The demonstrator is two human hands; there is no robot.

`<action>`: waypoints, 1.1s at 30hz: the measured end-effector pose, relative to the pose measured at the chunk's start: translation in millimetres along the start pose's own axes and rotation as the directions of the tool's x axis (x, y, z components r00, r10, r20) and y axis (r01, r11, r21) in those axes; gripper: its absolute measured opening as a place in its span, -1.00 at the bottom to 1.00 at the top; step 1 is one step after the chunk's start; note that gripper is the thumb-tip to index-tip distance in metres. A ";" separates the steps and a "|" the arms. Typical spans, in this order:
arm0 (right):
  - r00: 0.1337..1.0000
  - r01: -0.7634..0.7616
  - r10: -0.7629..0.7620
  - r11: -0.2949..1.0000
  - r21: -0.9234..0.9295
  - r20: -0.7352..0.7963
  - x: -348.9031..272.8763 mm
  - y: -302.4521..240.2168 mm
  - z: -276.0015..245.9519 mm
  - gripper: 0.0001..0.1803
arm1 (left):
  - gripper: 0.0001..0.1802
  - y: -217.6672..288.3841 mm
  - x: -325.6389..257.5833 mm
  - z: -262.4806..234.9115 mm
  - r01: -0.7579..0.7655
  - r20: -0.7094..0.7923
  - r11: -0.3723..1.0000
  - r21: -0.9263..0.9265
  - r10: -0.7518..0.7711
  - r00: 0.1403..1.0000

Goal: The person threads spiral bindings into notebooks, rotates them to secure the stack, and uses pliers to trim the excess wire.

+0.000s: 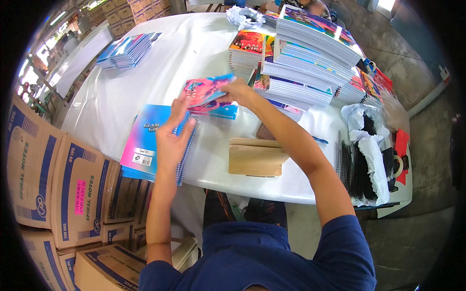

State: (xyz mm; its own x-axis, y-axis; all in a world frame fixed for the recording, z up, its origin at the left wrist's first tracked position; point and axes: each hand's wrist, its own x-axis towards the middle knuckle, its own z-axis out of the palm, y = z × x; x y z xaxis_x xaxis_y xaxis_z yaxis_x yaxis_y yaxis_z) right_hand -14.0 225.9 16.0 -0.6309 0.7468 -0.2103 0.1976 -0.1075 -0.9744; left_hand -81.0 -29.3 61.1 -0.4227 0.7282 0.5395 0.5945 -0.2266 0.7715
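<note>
White tabletop [179, 51] underlies pink notebook [205, 93] (in right hand [235, 91]), long axis sideways.

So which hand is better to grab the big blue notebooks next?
Probably the left hand: it's right by the big blue notebooks, while the right hand is farther away, holding the pink notebook.

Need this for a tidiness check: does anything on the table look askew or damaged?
Yes. The tall stack toward the far right looks uneven, layers jutting at different angles. Near the right edge, white wrapping lies open and crumpled around black coils. The notebook in the right hand is too blurred to judge.
</note>
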 end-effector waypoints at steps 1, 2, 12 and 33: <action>0.995 0.099 -0.099 0.994 0.040 0.010 1.7 -3.8 -1.3 -0.81 | -0.41 -5.4 7.8 2.6 0.043 -0.021 0.998 -0.046 -0.044 0.999; 0.981 0.194 -0.196 0.978 0.077 0.011 5.5 -6.8 -5.6 -0.81 | -0.36 -14.6 18.4 7.2 0.068 -0.061 0.993 -0.098 -0.074 0.995; 0.716 0.657 -0.695 0.637 -0.405 0.069 -220.9 -50.2 -89.9 -0.75 | -0.50 -6.2 46.2 20.1 0.150 0.010 0.708 -0.690 -0.198 0.980; 0.874 0.448 -0.483 0.748 -0.490 0.061 -234.2 102.0 -190.5 -0.81 | 0.09 -73.3 -75.8 100.1 0.197 0.166 0.822 -0.535 -0.127 0.978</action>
State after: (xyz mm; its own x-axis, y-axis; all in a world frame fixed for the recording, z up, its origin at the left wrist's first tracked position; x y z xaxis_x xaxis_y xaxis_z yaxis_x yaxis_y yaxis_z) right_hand 296.9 165.0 -18.9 -0.6927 0.6639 0.2819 0.2327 0.5756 -0.7840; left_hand -24.1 -3.2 -70.1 -0.3757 0.8480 0.3738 0.0392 -0.3884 0.9207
